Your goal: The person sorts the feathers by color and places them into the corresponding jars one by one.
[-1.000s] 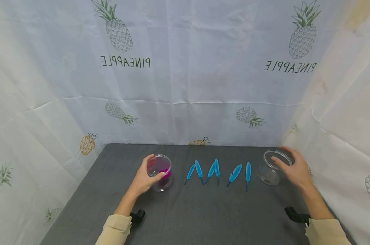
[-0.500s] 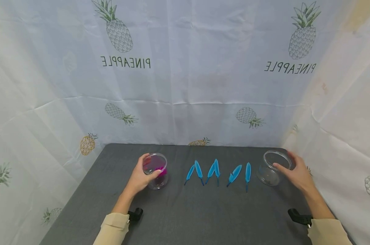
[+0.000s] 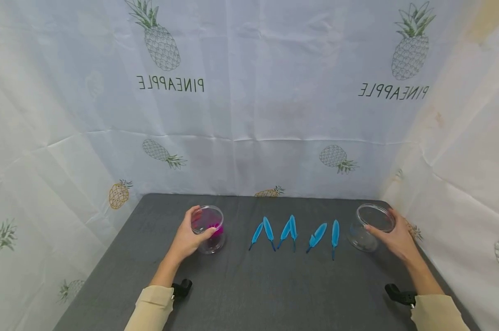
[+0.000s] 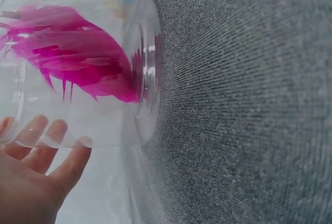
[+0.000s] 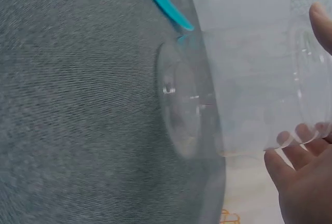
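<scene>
In the head view, the left hand (image 3: 186,240) holds a transparent jar (image 3: 212,247) at the table's left, its thumb in front of the jar and its fingers round the far side. Magenta feathers (image 4: 78,53) lean inside it. At the right, the right hand (image 3: 399,238) holds another transparent jar (image 3: 362,240) near its rim, thumb on the near side, fingers behind. No contents show in this second jar. Both jars stand upright, their bases at the dark cloth. Between them lie several blue feathers (image 3: 291,230) in a row, apart from both hands.
A dark grey cloth (image 3: 274,289) covers the table. White pineapple-print curtains (image 3: 249,101) rise behind it and along both sides, the right one close to the right arm. Each wrist carries a black mount (image 3: 182,288).
The left hand and its jar have shifted left and slightly back. The right hand has settled lower round its jar's rim, and that jar has barely moved. The blue feathers lie as before.
</scene>
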### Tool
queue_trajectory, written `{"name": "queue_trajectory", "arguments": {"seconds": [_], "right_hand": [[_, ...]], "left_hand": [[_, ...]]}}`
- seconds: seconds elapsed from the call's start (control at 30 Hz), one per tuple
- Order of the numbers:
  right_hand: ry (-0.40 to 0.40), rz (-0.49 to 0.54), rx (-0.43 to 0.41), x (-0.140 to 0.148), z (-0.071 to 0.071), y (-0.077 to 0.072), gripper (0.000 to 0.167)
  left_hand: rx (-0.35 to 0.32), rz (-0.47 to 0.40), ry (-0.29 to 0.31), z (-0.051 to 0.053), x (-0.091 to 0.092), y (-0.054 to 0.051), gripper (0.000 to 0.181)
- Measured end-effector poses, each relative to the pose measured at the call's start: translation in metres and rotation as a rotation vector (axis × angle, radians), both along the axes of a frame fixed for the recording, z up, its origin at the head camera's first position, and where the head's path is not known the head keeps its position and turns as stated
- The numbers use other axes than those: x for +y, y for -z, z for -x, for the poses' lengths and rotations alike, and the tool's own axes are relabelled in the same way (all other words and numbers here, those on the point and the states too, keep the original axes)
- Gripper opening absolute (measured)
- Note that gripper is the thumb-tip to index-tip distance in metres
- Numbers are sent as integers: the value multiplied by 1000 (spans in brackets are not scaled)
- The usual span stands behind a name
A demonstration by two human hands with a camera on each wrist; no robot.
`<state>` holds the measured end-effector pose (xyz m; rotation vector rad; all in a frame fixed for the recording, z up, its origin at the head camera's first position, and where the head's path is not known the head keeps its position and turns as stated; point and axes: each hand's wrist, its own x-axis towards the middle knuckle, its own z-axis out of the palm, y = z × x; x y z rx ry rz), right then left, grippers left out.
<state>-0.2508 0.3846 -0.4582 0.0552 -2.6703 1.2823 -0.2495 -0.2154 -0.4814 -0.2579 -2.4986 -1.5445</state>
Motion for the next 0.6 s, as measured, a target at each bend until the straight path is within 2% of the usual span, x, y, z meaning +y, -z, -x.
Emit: {"name": "queue_trajectory", "arguments": {"seconds": [0.27, 0.6], "right_hand": [[42, 9, -32, 2, -4, 6, 108], [7, -2, -14, 2, -11, 11, 104]], "left_hand": [[-21, -1, -23, 0, 2, -1, 94], [-14, 23, -75, 2, 0, -1, 96]]}}
